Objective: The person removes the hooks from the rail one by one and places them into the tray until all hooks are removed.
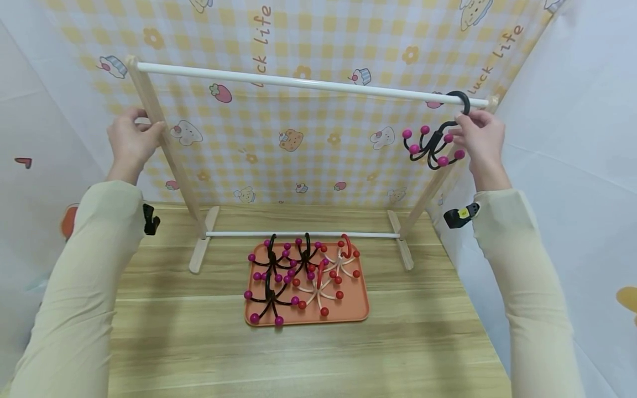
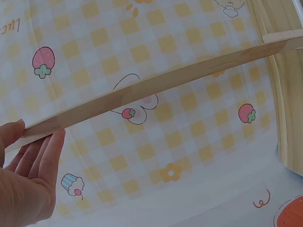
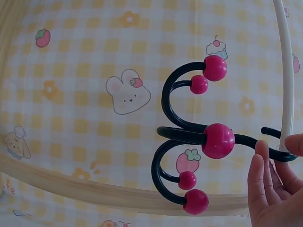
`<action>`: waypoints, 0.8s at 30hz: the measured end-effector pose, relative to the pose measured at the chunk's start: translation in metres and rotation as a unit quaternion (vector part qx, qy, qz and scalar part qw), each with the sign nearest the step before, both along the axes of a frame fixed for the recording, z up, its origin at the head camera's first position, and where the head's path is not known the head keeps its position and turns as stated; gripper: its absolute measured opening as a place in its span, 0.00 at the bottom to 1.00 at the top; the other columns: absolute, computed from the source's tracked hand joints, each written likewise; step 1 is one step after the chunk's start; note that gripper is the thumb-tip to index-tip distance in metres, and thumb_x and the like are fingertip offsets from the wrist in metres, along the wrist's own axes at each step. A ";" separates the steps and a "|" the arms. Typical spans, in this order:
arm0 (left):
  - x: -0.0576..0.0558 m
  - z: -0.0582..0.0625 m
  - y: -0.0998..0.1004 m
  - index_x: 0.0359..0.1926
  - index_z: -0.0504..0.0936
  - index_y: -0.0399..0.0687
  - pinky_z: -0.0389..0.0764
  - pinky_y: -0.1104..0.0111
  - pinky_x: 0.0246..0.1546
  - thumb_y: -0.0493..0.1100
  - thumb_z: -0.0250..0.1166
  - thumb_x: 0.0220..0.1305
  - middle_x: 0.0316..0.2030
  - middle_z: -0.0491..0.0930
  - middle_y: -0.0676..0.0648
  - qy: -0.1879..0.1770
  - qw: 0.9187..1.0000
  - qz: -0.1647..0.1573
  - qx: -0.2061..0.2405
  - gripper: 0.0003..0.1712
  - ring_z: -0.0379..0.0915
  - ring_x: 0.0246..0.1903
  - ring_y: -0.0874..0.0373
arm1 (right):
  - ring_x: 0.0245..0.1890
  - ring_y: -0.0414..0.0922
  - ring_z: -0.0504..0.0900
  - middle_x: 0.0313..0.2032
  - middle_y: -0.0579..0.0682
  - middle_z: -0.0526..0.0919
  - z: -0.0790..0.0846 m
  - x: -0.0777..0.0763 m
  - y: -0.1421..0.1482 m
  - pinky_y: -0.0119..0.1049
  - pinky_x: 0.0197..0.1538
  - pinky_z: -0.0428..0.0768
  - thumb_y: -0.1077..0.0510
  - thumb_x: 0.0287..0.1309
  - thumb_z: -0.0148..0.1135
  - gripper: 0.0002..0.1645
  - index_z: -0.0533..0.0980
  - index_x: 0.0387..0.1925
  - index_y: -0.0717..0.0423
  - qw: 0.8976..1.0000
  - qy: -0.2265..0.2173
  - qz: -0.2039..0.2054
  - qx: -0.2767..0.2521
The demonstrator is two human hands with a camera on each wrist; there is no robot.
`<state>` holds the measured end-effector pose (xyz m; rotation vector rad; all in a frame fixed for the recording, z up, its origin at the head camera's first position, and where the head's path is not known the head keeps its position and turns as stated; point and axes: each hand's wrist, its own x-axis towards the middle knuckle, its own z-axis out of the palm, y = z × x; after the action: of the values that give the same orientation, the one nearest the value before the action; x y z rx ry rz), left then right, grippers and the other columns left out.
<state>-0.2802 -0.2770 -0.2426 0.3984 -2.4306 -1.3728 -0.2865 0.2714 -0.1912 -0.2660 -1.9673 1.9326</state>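
My left hand (image 1: 133, 141) pinches the left wooden post (image 1: 171, 150) of a stand, thumb on one side and fingers on the other; the left wrist view shows this post (image 2: 137, 92) close up. At the upper right, my right hand (image 1: 480, 141) holds the stem of a black multi-arm hook (image 1: 434, 142) with pink balls on its arm tips. The curved top of that hook loops over the white rail (image 1: 308, 84) near its right end. In the right wrist view the thumb and fingers meet around the hook's stem (image 3: 246, 141), beside the rail.
An orange tray (image 1: 355, 309) lies on the wooden table (image 1: 199, 342) in front of the stand's lower bar (image 1: 234, 234). On it are three black hooks (image 1: 270, 296) with pink balls and two white ones (image 1: 318, 290) with red balls. A checked cloth (image 1: 318, 166) hangs behind.
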 end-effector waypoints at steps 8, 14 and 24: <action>-0.033 -0.028 -0.032 0.56 0.68 0.48 0.77 0.72 0.38 0.48 0.61 0.56 0.51 0.71 0.42 0.038 0.998 -0.015 0.037 0.27 0.73 0.45 0.58 | 0.24 0.40 0.79 0.31 0.48 0.77 0.005 -0.002 -0.002 0.25 0.31 0.78 0.60 0.52 0.61 0.08 0.74 0.36 0.56 1.000 0.008 0.005 -0.022; -0.034 -0.030 -0.033 0.58 0.67 0.47 0.76 0.70 0.40 0.48 0.60 0.57 0.52 0.71 0.40 0.027 0.999 -0.017 0.036 0.28 0.72 0.46 0.56 | 0.20 0.42 0.78 0.31 0.53 0.78 0.009 0.000 -0.001 0.27 0.31 0.79 0.64 0.49 0.63 0.07 0.75 0.32 0.60 0.993 0.071 0.017 -0.091; 0.002 0.001 0.002 0.61 0.62 0.42 0.71 0.68 0.48 0.48 0.52 0.61 0.56 0.65 0.36 -0.003 1.000 0.001 -0.016 0.28 0.67 0.51 0.53 | 0.19 0.43 0.78 0.28 0.53 0.80 0.015 0.016 -0.006 0.27 0.28 0.79 0.63 0.48 0.64 0.07 0.75 0.30 0.62 0.988 0.112 0.030 -0.099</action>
<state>-0.2777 -0.2752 -0.2419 0.3977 -2.4535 -1.3335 -0.2703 0.2651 -0.1757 -0.0386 -1.6617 2.0967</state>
